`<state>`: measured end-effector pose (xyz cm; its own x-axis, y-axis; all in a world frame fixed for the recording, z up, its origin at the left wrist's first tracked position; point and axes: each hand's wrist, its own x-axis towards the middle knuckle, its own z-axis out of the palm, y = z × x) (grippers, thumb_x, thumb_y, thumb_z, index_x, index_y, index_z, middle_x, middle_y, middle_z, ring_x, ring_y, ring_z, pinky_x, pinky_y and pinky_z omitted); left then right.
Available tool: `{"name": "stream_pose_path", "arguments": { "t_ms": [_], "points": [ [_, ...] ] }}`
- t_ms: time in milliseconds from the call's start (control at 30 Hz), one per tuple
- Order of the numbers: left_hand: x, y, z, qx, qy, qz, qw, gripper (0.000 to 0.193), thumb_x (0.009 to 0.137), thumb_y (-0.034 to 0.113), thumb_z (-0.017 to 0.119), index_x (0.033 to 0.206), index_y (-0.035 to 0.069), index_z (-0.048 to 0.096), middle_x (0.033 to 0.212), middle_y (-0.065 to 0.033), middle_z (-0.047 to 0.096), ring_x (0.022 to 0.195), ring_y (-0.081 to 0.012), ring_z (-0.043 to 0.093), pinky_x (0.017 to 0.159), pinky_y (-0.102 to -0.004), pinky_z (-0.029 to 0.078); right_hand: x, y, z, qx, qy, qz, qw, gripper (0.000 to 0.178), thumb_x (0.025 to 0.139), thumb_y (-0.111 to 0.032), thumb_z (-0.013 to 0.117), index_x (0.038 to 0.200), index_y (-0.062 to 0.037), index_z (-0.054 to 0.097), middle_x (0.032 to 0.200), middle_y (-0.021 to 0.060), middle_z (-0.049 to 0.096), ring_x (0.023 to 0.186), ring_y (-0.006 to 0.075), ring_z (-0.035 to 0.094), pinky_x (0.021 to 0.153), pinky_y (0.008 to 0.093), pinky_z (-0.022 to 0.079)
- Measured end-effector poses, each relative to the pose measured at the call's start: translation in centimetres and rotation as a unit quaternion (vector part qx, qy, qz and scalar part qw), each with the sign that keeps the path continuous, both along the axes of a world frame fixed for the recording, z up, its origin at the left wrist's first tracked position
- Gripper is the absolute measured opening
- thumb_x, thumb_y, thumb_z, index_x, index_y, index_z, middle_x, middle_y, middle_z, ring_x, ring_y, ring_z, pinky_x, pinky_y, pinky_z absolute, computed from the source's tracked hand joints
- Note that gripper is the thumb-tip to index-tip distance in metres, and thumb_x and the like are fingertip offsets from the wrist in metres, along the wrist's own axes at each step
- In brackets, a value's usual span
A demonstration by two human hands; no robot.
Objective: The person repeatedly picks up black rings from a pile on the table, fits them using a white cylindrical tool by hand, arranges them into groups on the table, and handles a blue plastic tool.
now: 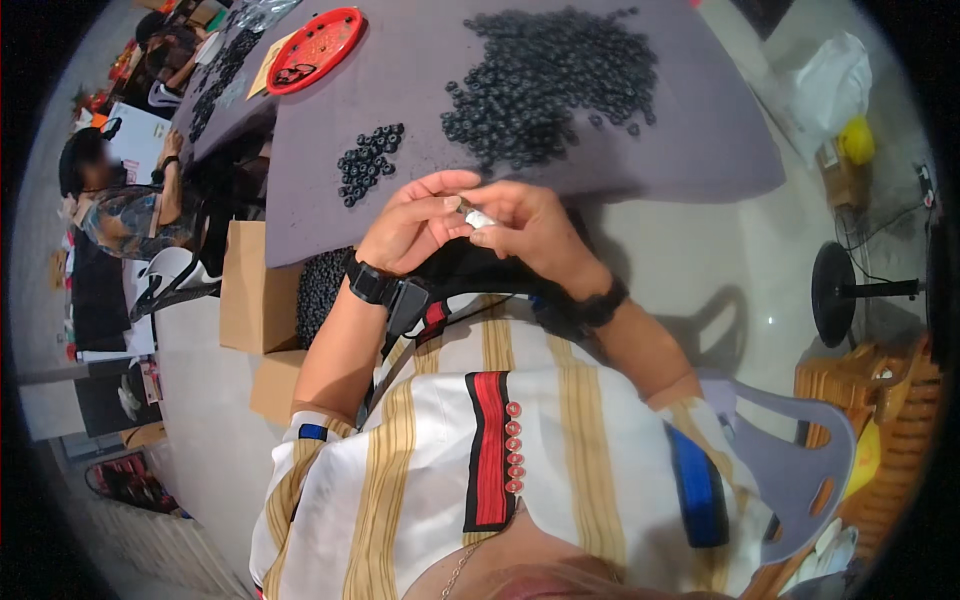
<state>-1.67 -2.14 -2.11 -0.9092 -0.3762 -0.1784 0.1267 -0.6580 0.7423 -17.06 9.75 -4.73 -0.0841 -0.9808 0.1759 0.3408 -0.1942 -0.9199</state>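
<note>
Above the near edge of the table, my left hand (412, 222) and my right hand (538, 232) meet, fingertips almost touching. My right hand pinches a small white piece (480, 219), perhaps a bit of cloth or tissue. At the tip of my left thumb a small brownish-dark piece (463, 206) shows, partly covered by the fingers; its kind is too small to tell. A small cluster of black rings (368, 165) lies on the table beyond my left hand. A large heap of similar black rings (555, 85) spreads farther off to the right.
A grey-purple cloth covers the table (700, 150). Upon it, far left, sits a red tray (318, 50) with small dark pieces. Below its left edge stands a cardboard box (258, 290) beside more black rings (322, 290). Another person (130, 200) sits at left. A purple chair (800, 440) is at right.
</note>
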Motion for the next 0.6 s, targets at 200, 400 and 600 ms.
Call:
{"name": "stream_pose_path", "arguments": {
  "t_ms": [200, 400, 600],
  "points": [
    [0.3, -0.2, -0.3, -0.001, -0.007, -0.001, 1.000, 0.031, 0.086, 0.004, 0.055, 0.116, -0.004, 0.053, 0.108, -0.0179, 0.062, 0.097, -0.0259, 0.063, 0.087, -0.0378, 0.052, -0.1, -0.1, -0.1, 0.000, -0.024, 0.024, 0.999, 0.032, 0.081, -0.002, 0.065, 0.112, 0.0000, 0.059, 0.076, -0.0014, 0.061, 0.061, 0.0025, 0.051, 0.052, 0.0174, 0.041],
    [0.5, 0.2, -0.4, 0.005, -0.021, -0.001, 1.000, 0.032, 0.086, 0.002, 0.056, 0.116, -0.004, 0.053, 0.107, -0.0181, 0.062, 0.096, -0.0251, 0.064, 0.083, -0.0355, 0.053, -0.4, -0.2, -0.3, 0.016, -0.027, 0.040, 0.999, 0.030, 0.081, 0.001, 0.063, 0.110, -0.0006, 0.061, 0.078, 0.0010, 0.062, 0.061, 0.0039, 0.052, 0.052, 0.0184, 0.042],
    [1.9, -4.1, 1.2, -0.358, -0.203, 0.104, 0.905, 0.014, 0.085, 0.008, 0.063, 0.098, 0.002, 0.065, 0.085, -0.0007, 0.061, 0.075, -0.0111, 0.059, 0.074, -0.0250, 0.050, -0.5, -0.4, -1.4, 0.043, 0.026, -0.043, 0.998, 0.027, 0.081, 0.000, 0.063, 0.109, -0.0012, 0.062, 0.077, 0.0002, 0.061, 0.059, 0.0044, 0.052, 0.052, 0.0184, 0.042]
  ]
}}
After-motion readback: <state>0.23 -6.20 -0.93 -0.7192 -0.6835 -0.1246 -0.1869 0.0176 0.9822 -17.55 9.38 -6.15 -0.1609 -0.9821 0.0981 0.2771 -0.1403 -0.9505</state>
